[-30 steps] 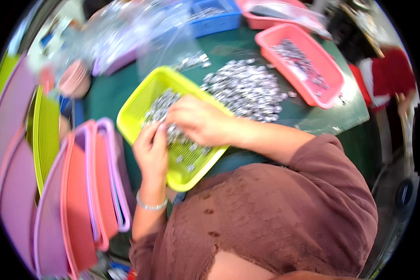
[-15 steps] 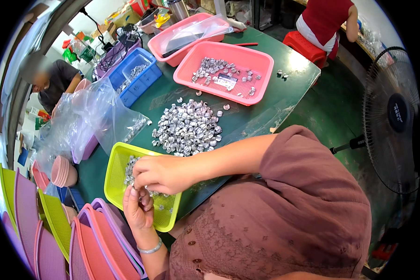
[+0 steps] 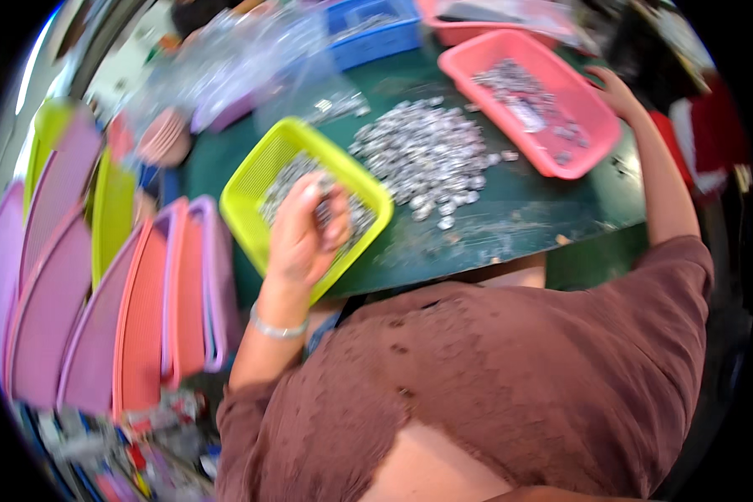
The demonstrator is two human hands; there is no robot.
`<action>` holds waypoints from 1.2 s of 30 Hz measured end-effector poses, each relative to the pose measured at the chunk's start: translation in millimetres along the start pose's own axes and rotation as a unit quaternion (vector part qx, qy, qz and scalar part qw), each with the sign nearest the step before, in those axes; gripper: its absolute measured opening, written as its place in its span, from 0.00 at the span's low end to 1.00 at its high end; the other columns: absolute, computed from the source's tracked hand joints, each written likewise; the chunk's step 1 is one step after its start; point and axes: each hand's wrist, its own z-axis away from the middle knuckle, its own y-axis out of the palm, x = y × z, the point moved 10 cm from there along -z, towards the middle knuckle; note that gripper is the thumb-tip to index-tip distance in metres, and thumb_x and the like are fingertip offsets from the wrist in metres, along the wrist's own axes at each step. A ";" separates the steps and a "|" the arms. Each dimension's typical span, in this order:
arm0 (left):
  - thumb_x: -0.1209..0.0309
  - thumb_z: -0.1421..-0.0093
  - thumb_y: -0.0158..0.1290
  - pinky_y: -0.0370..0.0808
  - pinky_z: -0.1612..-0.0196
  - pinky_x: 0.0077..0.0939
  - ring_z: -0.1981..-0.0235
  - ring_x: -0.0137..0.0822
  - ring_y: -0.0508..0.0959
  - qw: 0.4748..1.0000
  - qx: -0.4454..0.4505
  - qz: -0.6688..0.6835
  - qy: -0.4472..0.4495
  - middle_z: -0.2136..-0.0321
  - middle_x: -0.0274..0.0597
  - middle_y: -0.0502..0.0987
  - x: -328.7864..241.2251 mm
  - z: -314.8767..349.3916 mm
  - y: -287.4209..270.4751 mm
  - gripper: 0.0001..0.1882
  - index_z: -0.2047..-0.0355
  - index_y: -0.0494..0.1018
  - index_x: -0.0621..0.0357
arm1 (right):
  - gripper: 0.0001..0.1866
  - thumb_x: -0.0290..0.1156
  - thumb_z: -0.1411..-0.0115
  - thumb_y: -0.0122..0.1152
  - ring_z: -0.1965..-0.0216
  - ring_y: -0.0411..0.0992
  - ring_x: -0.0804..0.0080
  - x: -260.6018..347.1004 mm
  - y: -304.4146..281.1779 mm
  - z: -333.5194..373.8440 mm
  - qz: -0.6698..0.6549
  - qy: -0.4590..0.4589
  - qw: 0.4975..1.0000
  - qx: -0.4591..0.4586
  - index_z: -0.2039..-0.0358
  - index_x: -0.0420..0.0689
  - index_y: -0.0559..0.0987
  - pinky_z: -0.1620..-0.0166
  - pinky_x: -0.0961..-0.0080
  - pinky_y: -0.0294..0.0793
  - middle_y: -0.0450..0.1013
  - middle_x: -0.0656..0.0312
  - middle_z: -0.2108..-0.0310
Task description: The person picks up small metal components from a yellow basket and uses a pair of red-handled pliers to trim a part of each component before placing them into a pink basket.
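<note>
Brown blouse (image 3: pixel 510 360), plain matte cloth, loose cut, creased at the right side. Short column of small dark round buttons (image 3: pixel 406 391) down the front, ending by the neckline. Neckline edge (image 3: pixel 385 460) open, uneven, maybe scalloped; blur hides detail. Faint raised pattern on the front, too blurred to name. Left sleeve (image 3: pixel 247 410) and right sleeve (image 3: pixel 673 263) same brown, wide, ending about the elbow. Left hand (image 3: pixel 305 230) bare, pale silvery bangle (image 3: pixel 278 329) on that wrist. Right hand (image 3: pixel 617 96) bare, forearm bare too.
</note>
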 end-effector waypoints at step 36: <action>0.71 0.41 0.43 0.55 0.83 0.07 0.81 0.20 0.61 0.999 -0.033 0.027 0.028 0.72 0.36 0.68 -3.2 23.8 -32.1 0.10 0.60 0.68 0.58 | 0.19 0.47 0.49 0.56 0.69 0.59 0.88 -140.1 -90.9 -6.7 -0.492 0.182 0.846 -0.092 0.58 0.54 0.73 0.60 0.85 0.53 0.63 0.77 0.72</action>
